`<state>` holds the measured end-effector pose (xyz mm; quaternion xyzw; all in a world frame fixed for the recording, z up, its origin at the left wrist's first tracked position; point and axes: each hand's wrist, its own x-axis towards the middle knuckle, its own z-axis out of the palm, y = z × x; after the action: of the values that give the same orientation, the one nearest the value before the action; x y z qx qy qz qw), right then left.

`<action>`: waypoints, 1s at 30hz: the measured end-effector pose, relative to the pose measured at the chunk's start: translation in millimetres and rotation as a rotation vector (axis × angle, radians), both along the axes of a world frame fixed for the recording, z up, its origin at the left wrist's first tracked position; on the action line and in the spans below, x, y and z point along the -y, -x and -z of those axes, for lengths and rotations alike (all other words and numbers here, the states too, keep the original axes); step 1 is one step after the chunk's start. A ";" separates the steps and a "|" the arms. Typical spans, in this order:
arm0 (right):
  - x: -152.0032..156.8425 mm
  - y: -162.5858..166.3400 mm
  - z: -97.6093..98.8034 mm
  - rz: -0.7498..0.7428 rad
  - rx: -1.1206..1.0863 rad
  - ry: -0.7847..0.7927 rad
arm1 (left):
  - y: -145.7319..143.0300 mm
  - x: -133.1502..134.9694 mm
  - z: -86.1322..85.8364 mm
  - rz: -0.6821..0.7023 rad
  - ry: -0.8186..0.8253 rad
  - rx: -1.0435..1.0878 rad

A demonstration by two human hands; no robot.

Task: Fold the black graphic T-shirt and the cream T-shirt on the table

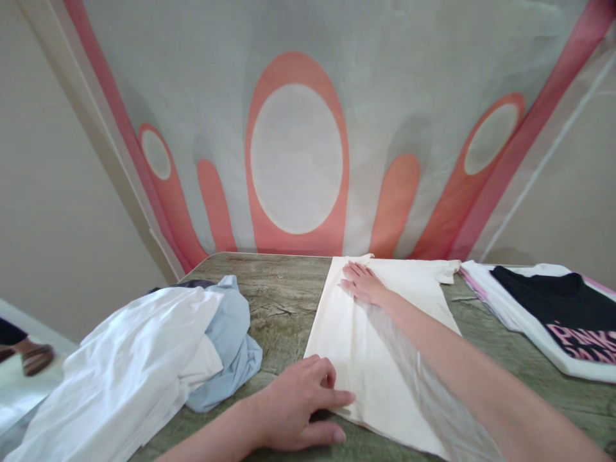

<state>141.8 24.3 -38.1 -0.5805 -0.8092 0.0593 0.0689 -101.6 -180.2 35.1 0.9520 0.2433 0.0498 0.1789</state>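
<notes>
A cream T-shirt (385, 378) lies spread on the wooden table, its left side folded inward and one sleeve sticking out at the far right. My right hand (363, 282) rests flat on the shirt's far left part, fingers stretched out. Near the shirt's lower left edge is my left hand (303, 404), with its index finger and thumb extended and apart and the other fingers curled. The index fingertip touches the cloth close to its hem; I see nothing held in either hand.
To the left lies a loose heap with a white garment (129, 359) and a light blue garment (231, 359). Folded shirts, topped by a black one (558, 301) with pink lettering, are stacked at the right. A printed backdrop (298, 160) rises behind the table (279, 295). A person's foot (36, 356) shows at far left.
</notes>
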 end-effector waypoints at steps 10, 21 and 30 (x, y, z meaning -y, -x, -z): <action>51.9 -64.2 7.1 -0.024 0.032 -0.021 | -9.8 -30.6 2.8 -0.107 -0.058 -0.014; 89.5 -62.1 0.9 -0.018 0.019 -0.024 | -45.0 -56.4 30.7 -0.233 -0.188 -0.178; 113.4 -44.5 0.2 0.033 0.004 -0.023 | -22.5 -48.6 25.2 -0.163 -0.197 -0.207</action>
<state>186.3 -89.0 -38.4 -0.5931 -0.8002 0.0477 0.0747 -79.1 -131.6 9.9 0.9421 0.3308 -0.0103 0.0539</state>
